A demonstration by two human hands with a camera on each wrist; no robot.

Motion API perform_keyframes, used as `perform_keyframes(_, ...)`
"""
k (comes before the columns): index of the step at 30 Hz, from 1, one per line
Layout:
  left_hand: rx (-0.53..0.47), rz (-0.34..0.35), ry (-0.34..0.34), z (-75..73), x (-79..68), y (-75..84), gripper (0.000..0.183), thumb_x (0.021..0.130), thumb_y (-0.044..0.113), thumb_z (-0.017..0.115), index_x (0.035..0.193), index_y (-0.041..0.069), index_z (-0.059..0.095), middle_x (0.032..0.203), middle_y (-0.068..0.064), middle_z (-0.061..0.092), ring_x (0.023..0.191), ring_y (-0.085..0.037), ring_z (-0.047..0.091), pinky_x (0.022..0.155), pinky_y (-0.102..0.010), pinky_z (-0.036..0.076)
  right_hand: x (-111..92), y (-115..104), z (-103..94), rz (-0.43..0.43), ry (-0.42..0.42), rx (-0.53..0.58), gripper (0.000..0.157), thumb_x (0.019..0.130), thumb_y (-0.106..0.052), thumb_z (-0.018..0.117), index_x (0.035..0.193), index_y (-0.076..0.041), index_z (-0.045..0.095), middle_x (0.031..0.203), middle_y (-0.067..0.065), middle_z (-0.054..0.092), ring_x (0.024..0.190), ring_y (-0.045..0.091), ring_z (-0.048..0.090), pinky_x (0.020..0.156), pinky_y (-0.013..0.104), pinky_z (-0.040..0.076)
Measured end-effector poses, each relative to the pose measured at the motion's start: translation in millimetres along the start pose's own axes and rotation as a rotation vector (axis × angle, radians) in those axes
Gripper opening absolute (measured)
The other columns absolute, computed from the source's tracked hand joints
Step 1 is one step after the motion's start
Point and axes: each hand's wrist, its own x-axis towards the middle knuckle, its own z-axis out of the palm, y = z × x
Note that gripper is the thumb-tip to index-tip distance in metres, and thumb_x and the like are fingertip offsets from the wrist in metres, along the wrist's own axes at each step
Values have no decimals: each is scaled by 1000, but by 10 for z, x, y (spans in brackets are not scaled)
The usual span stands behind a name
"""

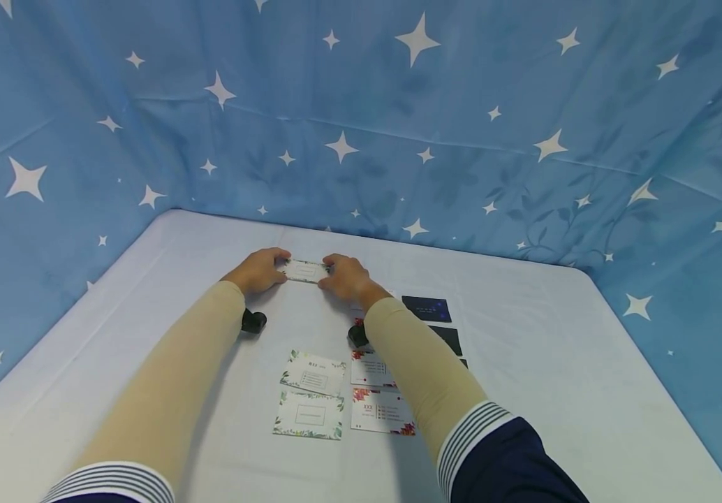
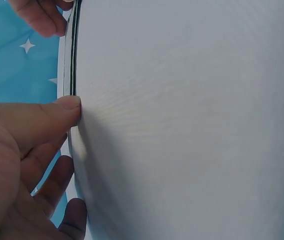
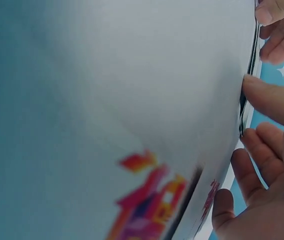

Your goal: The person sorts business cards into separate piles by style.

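Note:
At the far part of the table, a white card with a green leaf border [image 1: 303, 271] lies low over the cloth between both hands. My left hand [image 1: 262, 271] pinches its left end, thumb on the near side and fingers behind. From the other end my right hand [image 1: 345, 276] pinches it the same way. In the left wrist view the card [image 2: 69, 60] appears edge-on as thin pale and dark layers against the cloth. Edge-on in the right wrist view too, the card [image 3: 252, 60] runs between the two thumbs.
Nearer, two leaf-bordered cards [image 1: 308, 415] lie in a column. Beside them are white cards with red flowers [image 1: 376, 412], some behind the right forearm. Dark cards [image 1: 426, 309] form a column farther right. White cloth covers the table [image 1: 562, 349]; a blue starred curtain [image 1: 361, 105] hangs behind.

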Motion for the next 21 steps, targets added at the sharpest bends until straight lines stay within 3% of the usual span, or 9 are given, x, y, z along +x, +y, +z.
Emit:
perform_keyframes(5, -28, -1, -2, -24, -32, 32, 61, 96, 13, 65, 151, 2, 41, 154, -23, 37, 144, -40, 29, 115, -52, 22, -57, 25, -10, -8, 27, 76, 62, 95, -30, 70, 150, -12, 46, 151, 9, 46, 142, 27, 37, 113, 42, 30)
perform_keyframes(11, -114, 8, -7, -81, -127, 94, 64, 96, 20, 67, 153, 8, 40, 155, -20, 36, 143, -39, 31, 112, -56, 26, -204, -3, -124, -41, 40, 150, 62, 94, -31, 71, 149, -12, 48, 149, 8, 48, 136, 27, 44, 108, 44, 37)
perform_keyframes(21, -97, 84, 12, -91, -513, 290, 69, 93, 24, 72, 153, 12, 42, 153, -22, 38, 141, -41, 33, 109, -60, 27, -663, -5, -268, -144, -12, 91, 66, 90, -35, 76, 148, -16, 49, 147, 6, 50, 135, 26, 44, 107, 47, 38)
